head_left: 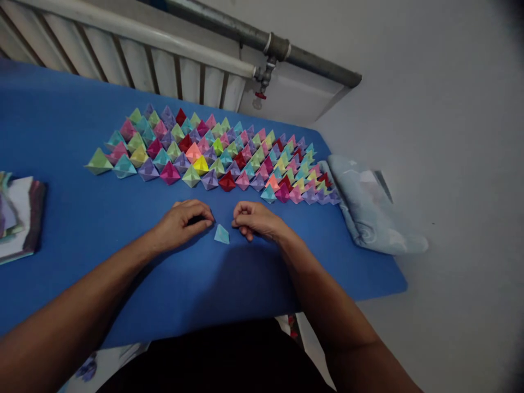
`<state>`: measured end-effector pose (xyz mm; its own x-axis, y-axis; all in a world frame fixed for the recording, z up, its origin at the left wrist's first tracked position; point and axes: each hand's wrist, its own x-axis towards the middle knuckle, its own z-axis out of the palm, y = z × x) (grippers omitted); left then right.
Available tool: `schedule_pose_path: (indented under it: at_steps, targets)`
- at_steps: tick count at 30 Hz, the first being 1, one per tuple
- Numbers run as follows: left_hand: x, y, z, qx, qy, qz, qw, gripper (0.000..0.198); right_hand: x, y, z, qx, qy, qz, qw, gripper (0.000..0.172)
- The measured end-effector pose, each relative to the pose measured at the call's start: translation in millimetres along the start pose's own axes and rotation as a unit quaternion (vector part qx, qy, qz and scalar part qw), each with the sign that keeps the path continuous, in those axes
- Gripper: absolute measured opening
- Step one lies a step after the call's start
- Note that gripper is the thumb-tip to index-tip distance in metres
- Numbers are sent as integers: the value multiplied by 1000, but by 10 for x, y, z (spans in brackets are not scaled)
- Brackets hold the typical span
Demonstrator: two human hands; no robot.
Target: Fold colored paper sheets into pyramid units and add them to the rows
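Note:
A small light-blue folded paper piece [221, 234] lies on the blue table [73, 218] between my two hands. My left hand [186, 221] rests on the table just left of it, fingers curled under, nothing visible in them. My right hand [256, 219] rests just right of it, fingers also curled loosely, with nothing seen inside. Neither hand touches the paper piece. Beyond the hands, several rows of colourful folded paper shapes [213, 155] stand side by side across the table.
A stack of coloured paper sheets [18, 215] lies at the table's left edge. A folded pale-blue cloth [368, 210] hangs over the right edge. A radiator [135, 60] and a grey pipe [262, 41] run along the wall behind.

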<state>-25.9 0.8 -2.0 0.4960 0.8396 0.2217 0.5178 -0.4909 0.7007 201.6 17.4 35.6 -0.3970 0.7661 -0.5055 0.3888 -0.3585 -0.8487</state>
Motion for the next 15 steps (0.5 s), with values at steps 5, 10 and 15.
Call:
schedule_pose_path:
  at_steps: [5,10,15]
  targets:
    - [25,21,-48,-11,33,-32,999,24,4,149,-56,67,-6,-73,995,7]
    - [250,217,-55,-14,-100,-74,992,27,-30,191,-94,74,-12,-89,993,7]
    - [462,343,-77,-22,-261,-68,963,25,-28,178,-126,78,-12,-72,994,8]
